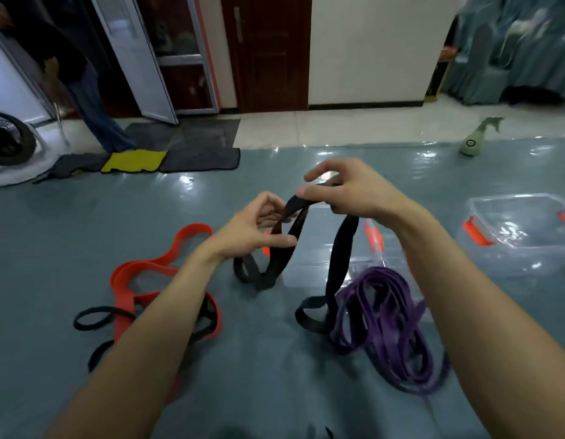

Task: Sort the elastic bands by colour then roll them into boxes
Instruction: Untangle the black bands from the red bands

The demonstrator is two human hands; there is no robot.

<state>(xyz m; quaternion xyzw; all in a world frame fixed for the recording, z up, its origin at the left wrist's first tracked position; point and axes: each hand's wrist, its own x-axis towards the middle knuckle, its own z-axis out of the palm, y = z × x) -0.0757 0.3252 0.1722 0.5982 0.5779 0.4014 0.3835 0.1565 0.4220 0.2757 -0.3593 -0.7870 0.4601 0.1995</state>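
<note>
1 black band (339, 255), tight in fingers of left hand (252, 229) and right hand (351, 191).

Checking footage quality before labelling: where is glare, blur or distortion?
Head view: lights glare on the glossy floor and clear box; purple bands blur lower right; the glass door leans, wide-angle distortion; left hand, right hand and black band look sharper.

The black band (338, 248) at the centre is plain, without print. At 8 o'clock lies an orange-red band (157, 264), with a black loop (91, 318) of the same dark tone beside it. At 4 o'clock the purple bands (389, 312) are deep violet. The clear box (525, 236) at 3 o'clock has orange-red clasps (474, 231). The floor (85, 223) is glossy grey-blue. At 10 o'clock a yellow cloth (134, 161) adjoins dark grey mats (199, 160). The bottle (472, 144) at 2 o'clock is pale green.
</note>
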